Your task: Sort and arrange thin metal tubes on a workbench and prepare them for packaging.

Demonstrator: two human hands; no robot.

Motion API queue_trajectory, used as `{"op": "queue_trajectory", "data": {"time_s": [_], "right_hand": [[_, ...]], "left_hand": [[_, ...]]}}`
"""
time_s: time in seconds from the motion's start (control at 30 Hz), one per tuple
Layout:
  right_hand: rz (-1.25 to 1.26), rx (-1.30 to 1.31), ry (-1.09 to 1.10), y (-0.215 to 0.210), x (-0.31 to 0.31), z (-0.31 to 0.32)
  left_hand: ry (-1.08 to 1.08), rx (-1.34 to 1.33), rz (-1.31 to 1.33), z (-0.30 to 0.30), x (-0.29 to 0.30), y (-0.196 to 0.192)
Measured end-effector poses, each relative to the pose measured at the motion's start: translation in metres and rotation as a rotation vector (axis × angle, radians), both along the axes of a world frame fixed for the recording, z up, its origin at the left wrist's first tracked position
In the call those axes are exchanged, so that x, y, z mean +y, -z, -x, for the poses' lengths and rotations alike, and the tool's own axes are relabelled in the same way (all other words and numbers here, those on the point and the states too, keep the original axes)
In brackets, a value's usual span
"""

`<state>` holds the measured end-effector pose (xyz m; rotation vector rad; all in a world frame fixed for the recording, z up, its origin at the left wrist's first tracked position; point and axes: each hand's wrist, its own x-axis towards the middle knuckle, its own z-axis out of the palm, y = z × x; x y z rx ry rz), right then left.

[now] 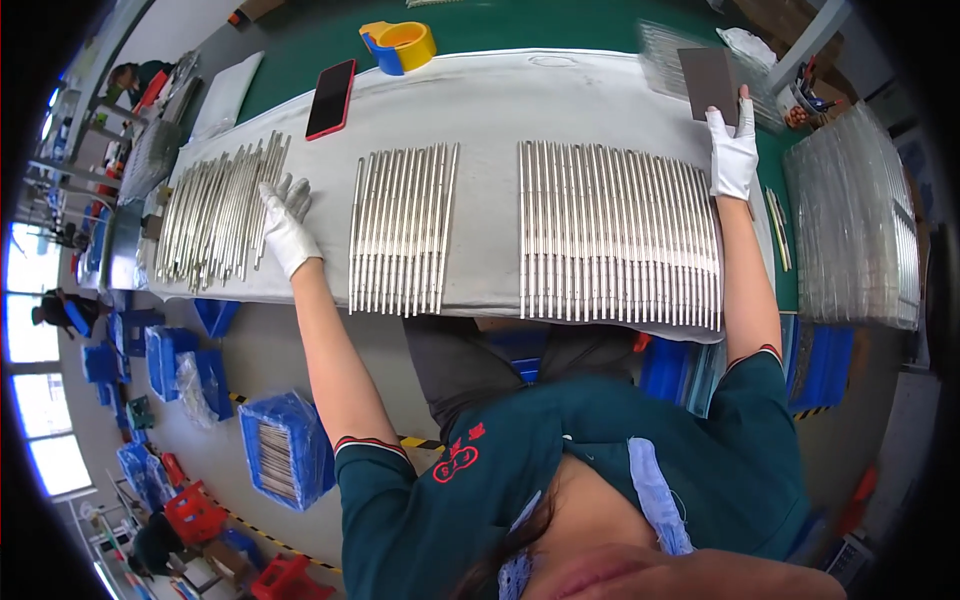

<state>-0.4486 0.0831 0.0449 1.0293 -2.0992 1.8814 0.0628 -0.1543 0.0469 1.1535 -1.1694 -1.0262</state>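
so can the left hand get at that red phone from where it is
Probably yes: the left hand lies open on the white cloth by the loose rods, and the red phone sits just beyond, with nothing between.

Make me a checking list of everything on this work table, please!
Surface: pale grey mat over a green bench.
Job's things: loose heap of metal rods; small neat row; big neat row.
Clutter: red phone, yellow tape dispenser.
Hands: gloved left hand open beside the heap; gloved right hand grips a dark flat card.
Cables: nothing seen.
Surroundings: blue crates on the floor.
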Motion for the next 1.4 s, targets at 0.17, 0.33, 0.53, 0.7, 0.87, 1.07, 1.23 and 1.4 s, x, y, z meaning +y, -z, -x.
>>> {"op": "queue_trajectory", "data": {"time_s": [0.17, 0.33, 0.53, 0.7, 0.87, 1.07, 1.23, 1.4], "right_hand": [[0.036, -0.047, 0.146, -0.011, 0.003, -0.006], [0.161, -0.055, 0.153, -0.007, 0.004, 0.006], [0.223, -0.186, 0.131, -0.015, 0.004, -0.001], [0.191, -0.105, 0.162, -0.007, 0.006, 0.009], [0.227, -0.181, 0.072, -0.011, 0.0, -0.004], [0.211, -0.037, 0.097, 0.011, 0.006, 0.029], [0.192, -0.036, 0.076, 0.012, 0.001, 0.024], [0.213, -0.06, 0.061, 0.013, 0.003, 0.025]], "left_hand": [[-0.007, -0.004, -0.018, -0.007, 0.0, -0.001], [-0.025, -0.054, 0.096, -0.015, 0.018, 0.001], [-0.04, -0.062, 0.044, -0.034, 0.029, -0.012], [0.042, -0.228, 0.101, -0.012, 0.051, -0.038], [0.62, -1.032, 0.599, 0.067, 0.162, -0.056], [0.827, -1.224, 0.794, 0.11, 0.209, -0.029], [0.823, -1.226, 0.819, 0.121, 0.213, -0.023], [0.916, -1.213, 0.801, 0.116, 0.224, -0.022]]}}
